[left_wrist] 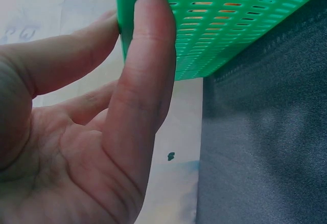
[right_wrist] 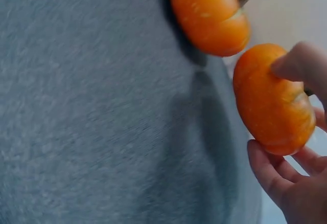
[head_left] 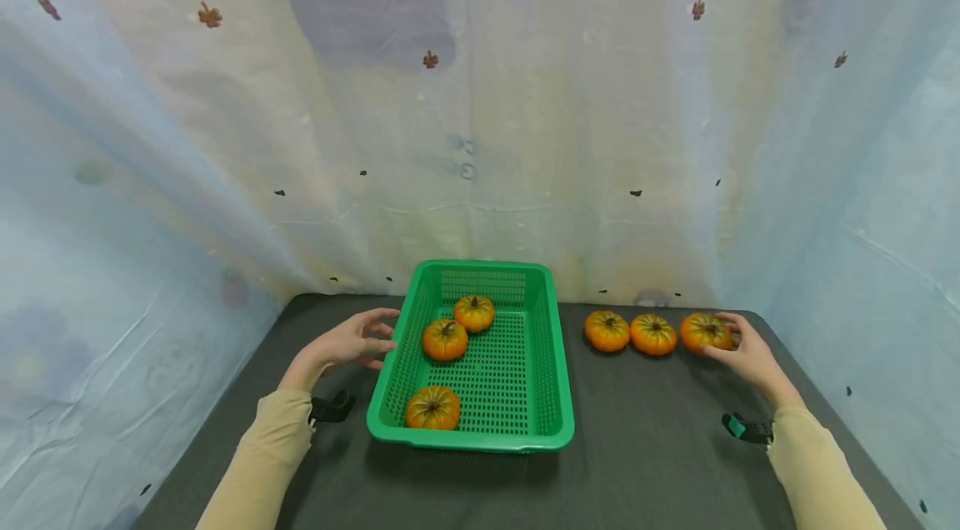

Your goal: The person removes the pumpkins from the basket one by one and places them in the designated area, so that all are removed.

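A green plastic basket (head_left: pixel 558 380) with slotted walls stands in the middle, three small orange pumpkins inside it. At its left rim is my left hand (head_left: pixel 345 347), fingers extended. In the left wrist view, the thumb and fingertips of my left hand (left_wrist: pixel 97 121) are right at the green rim (left_wrist: pixel 125 14). On the right, my right hand (head_left: pixel 752 355) grips a small pumpkin (head_left: pixel 703 333) between thumb and fingers. The right wrist view shows this pumpkin (right_wrist: pixel 271 104) with the thumb on one side and fingertips on the other, beside another pumpkin (right_wrist: pixel 209 17).
Two more pumpkins, one near the basket (head_left: pixel 607 332) and one beside it (head_left: pixel 653 335), sit in a row left of my right hand. A dark cloth covers the table (head_left: pixel 637 447). Pale patterned sheets (head_left: pixel 510 138) hang behind and at both sides.
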A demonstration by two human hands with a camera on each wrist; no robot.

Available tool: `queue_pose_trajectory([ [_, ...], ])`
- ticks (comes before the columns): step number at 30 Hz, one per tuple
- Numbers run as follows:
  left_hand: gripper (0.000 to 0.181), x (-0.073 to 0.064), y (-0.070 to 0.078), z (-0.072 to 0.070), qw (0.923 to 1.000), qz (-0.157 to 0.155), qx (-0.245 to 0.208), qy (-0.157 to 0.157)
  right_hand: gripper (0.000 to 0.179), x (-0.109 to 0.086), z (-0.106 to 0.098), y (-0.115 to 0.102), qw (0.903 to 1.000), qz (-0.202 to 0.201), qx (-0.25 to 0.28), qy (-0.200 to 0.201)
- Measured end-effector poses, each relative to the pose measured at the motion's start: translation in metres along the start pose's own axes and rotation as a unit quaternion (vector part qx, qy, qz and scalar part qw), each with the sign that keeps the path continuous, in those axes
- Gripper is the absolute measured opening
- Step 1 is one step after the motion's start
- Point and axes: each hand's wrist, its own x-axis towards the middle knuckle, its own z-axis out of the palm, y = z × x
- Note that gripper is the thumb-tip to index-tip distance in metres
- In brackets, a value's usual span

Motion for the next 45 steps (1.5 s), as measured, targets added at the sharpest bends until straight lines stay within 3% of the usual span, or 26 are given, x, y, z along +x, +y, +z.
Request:
queue_pose_trajectory([
  [9, 0.071, 0.000, 0.000, 0.001, 1.0000, -0.001, 0.003, 0.001, 0.079, -0.001, 0.010, 0.012, 0.9988, 0.019, -0.009, 0.044],
  [19, 0.070, 0.002, -0.001, 0.000, 1.0000, 0.003, 0.008, 0.001, 0.079, -0.001, 0.017, 0.011, 0.9973, 0.040, -0.010, 0.060],
  [45, 0.071, 0.001, -0.001, 0.001, 0.9999, -0.001, 0.011, 0.006, 0.089, -0.002, 0.016, 0.019, 0.9985, 0.026, 0.048, 0.005],
])
